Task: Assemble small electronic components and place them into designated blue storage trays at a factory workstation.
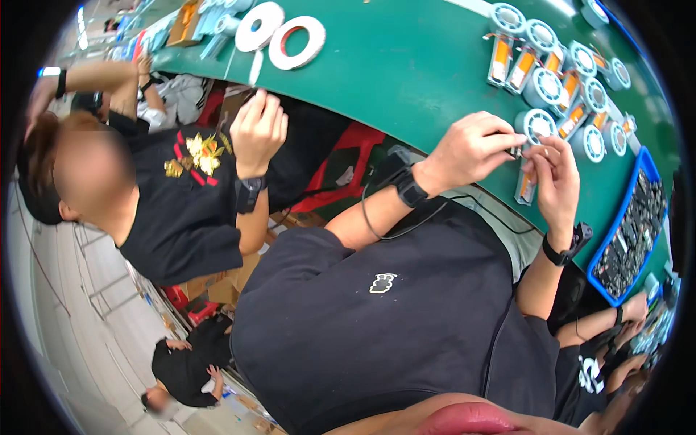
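My left hand [475,148] is closed in a pinch, with a small dark piece [513,151] just showing at its fingertips. Close beside it, my right hand [557,177] has its thumb and fingers brought together; what lies between them is hidden. Both hands meet over a light blue handheld fan [538,125] at the table's near edge. Its round head shows above my fingertips, and its handle with an orange block [526,185] inside points toward me below them. My right fingers cover part of the handle.
Several similar fans [544,87] stand crowded at the far right of the green table [391,65]. A blue tray [596,270] of black parts lies right of my hand. Two white tape rolls [297,43] lie far left. A co-worker's hand [259,134] works at the left edge; others sit at the right.
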Demonstrator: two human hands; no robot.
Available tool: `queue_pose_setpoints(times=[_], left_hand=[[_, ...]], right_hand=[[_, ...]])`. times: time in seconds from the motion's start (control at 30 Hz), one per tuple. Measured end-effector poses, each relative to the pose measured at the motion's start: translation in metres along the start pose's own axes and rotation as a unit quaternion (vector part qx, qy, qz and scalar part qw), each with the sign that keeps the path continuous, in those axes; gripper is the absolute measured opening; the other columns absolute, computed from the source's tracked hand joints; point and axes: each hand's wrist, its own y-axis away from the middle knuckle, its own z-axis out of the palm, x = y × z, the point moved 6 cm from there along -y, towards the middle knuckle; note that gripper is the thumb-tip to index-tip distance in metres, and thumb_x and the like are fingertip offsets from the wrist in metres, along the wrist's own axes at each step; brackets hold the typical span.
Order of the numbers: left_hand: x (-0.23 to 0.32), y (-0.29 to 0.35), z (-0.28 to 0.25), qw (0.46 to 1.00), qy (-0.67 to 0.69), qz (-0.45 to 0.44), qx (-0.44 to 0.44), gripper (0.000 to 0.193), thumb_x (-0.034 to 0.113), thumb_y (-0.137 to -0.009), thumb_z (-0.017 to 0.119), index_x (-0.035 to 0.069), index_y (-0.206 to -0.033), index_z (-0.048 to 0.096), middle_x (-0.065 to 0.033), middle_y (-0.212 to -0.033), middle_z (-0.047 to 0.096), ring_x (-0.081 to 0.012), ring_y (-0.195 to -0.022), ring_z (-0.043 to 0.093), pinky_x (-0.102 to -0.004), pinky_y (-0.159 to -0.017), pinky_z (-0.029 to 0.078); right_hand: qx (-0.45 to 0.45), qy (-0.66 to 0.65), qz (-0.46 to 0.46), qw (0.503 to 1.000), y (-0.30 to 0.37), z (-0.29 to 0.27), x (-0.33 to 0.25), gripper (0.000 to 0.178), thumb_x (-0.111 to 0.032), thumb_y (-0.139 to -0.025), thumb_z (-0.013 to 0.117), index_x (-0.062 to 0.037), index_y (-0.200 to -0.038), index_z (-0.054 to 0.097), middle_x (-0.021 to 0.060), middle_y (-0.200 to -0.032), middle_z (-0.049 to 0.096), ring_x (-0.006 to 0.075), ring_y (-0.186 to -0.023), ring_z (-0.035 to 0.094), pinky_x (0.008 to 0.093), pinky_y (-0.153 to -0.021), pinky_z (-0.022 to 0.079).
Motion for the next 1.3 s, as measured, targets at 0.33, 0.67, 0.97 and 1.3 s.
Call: queue_pose_setpoints(times=[0.33, 0.67, 0.97, 1.3], left_hand=[[-0.008, -0.003, 0.000, 0.998, -0.032, -0.033, -0.051, 0.045, 0.002, -0.075, 0.082, 0.008, -0.118, 0.073, -0.0096, -0.106, 0.069, -0.0262, -0.093, 0.067, -0.0357, -0.079, 0.057], [-0.007, -0.003, 0.008, 0.997, 0.021, -0.063, -0.042, 0.044, 0.000, -0.076, 0.081, 0.006, -0.118, 0.073, -0.0104, -0.108, 0.069, -0.0270, -0.095, 0.069, -0.0347, -0.082, 0.057], [-0.009, -0.003, 0.003, 0.998, 0.010, -0.042, -0.034, 0.041, 0.001, -0.075, 0.082, 0.006, -0.115, 0.074, -0.0113, -0.107, 0.070, -0.0277, -0.095, 0.069, -0.0361, -0.082, 0.057], [-0.007, -0.013, 0.008, 0.999, 0.033, 0.003, -0.003, 0.031, 0.006, -0.072, 0.082, 0.009, -0.102, 0.077, -0.0049, -0.099, 0.071, -0.0262, -0.089, 0.067, -0.0367, -0.076, 0.056]], right_hand=[[-0.004, 0.257, -0.226, 0.940, -0.005, 0.013, -0.031, 0.013, 0.004, -0.092, 0.063, 0.0014, -0.103, 0.067, 0.0142, -0.090, 0.071, 0.0258, -0.077, 0.071, 0.0325, -0.067, 0.054], [-0.004, 0.250, -0.240, 0.938, -0.005, 0.010, -0.029, 0.012, 0.004, -0.090, 0.065, 0.0013, -0.101, 0.068, 0.0155, -0.090, 0.070, 0.0318, -0.076, 0.070, 0.0353, -0.067, 0.054], [-0.005, 0.266, -0.276, 0.923, 0.001, 0.014, -0.031, 0.016, 0.004, -0.088, 0.066, -0.0001, -0.104, 0.070, 0.0155, -0.089, 0.071, 0.0317, -0.074, 0.069, 0.0360, -0.065, 0.053], [-0.001, 0.223, -0.184, 0.957, 0.000, 0.006, -0.011, 0.016, 0.002, -0.095, 0.065, 0.0019, -0.110, 0.071, 0.0096, -0.078, 0.069, 0.0132, -0.061, 0.060, 0.0268, -0.057, 0.045]])
